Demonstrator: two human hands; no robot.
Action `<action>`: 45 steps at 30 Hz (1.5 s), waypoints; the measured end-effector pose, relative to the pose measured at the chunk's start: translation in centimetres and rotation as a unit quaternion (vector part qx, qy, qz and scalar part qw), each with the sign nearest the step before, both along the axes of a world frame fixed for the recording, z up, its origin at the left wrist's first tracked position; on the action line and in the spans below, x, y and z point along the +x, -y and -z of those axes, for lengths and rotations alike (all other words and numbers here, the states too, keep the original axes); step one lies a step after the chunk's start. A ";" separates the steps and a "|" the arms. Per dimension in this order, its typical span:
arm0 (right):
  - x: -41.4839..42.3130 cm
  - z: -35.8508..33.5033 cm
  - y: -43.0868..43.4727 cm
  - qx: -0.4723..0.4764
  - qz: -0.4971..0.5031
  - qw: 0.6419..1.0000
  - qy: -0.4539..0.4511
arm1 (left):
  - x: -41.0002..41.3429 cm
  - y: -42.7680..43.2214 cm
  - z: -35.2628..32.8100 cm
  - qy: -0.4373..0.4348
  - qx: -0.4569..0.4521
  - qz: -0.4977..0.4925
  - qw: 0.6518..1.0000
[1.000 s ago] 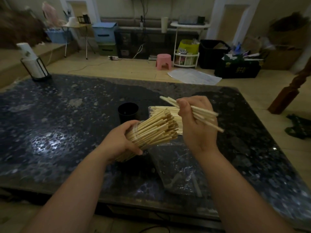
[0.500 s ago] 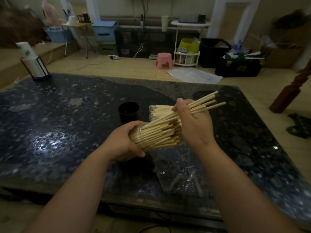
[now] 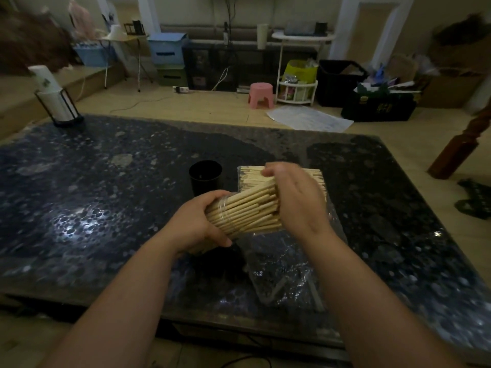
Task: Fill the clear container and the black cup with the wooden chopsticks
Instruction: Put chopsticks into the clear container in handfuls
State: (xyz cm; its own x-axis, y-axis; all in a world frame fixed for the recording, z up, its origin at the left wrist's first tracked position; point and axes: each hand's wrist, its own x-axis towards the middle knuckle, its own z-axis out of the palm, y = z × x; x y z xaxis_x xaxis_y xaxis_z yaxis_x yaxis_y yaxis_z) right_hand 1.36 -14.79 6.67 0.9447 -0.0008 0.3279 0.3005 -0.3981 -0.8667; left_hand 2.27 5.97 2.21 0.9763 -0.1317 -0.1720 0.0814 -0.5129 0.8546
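Dark speckled stone tabletop (image 3: 93, 208), dim cluttered room behind. Clear container (image 3: 225, 212) is held just above the table at mid-frame, tipped almost onto its side with the mouth pointing right. It's packed with wooden chopsticks (image 3: 249, 208), whose ends stick out of the mouth. Left hand (image 3: 195, 224) is wrapped around the container body, thumb underneath. Right hand (image 3: 295, 200) is flat against the protruding chopstick ends, palm on them, fingers fairly straight and reaching over the top of the bundle, nothing pinched. Black cup (image 3: 205, 176) stands upright on the table just behind the left hand; inside too dark to read. Flat packet of spare chopsticks (image 3: 249, 173) lies behind the right hand. Crinkled plastic wrap (image 3: 287, 264) lies on the table under the right forearm. Paper roll in a black wire holder (image 3: 54, 102) at the far left corner. Pink stool (image 3: 261, 94) on the floor beyond.
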 end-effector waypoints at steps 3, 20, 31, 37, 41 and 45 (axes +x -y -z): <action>0.0 0.2 0.1 -0.101 -0.074 0.991 -0.053 | 0.1 0.0 0.0 0.000 0.003 -0.005 1.000; -0.5 0.1 1.3 -0.069 -0.077 0.994 -0.038 | -0.2 0.0 0.2 0.001 -0.034 -0.041 0.999; 0.5 3.3 2.9 -0.079 0.063 0.989 -0.109 | 0.0 0.0 0.5 -0.007 -0.040 -0.077 0.996; 0.3 4.8 3.5 -0.216 0.030 0.954 -0.206 | -0.2 0.2 0.3 -0.009 -0.059 -0.110 0.992; 0.6 6.1 3.5 -0.322 -0.070 0.905 -0.270 | -0.1 0.2 0.5 0.000 -0.085 -0.142 0.986; 0.8 9.0 3.4 -0.324 -0.097 0.910 -0.240 | 0.0 0.0 0.8 -0.005 -0.108 -0.174 0.979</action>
State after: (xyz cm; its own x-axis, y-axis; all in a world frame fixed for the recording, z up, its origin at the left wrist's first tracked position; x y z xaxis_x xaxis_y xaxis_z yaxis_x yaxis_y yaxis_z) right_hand 2.18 -18.15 -2.29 0.9408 0.2278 -0.2510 0.0675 -0.8517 -0.5197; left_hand 2.25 5.93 1.42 0.9669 0.1736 -0.1871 0.2282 -0.2597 0.9383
